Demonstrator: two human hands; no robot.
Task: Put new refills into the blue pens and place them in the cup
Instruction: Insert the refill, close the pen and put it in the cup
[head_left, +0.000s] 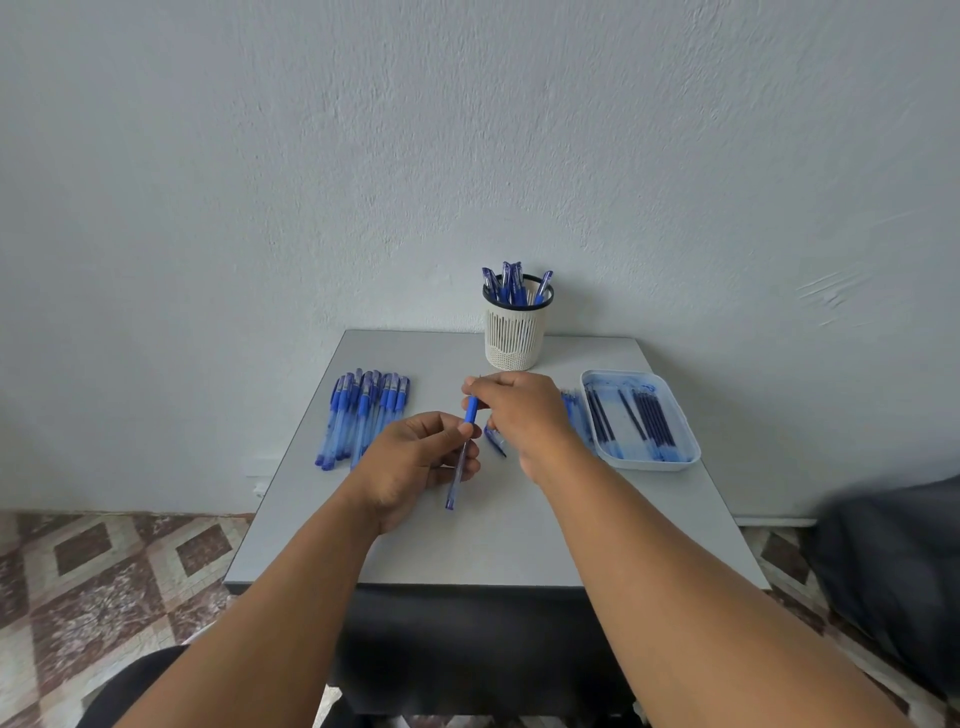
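A person's two bare hands work over a small grey table (519, 535) set against a pale wall. The left hand (415, 467) curls its fingers around the clear barrel of a blue pen (464, 451), held upright at the table's middle. The right hand (519, 410) pinches the pen's blue grip end. A row of pens (363, 415) lies at the left, a tray of refills (641, 418) at the right, and a cup (516, 332) holding pens stands at the far edge.
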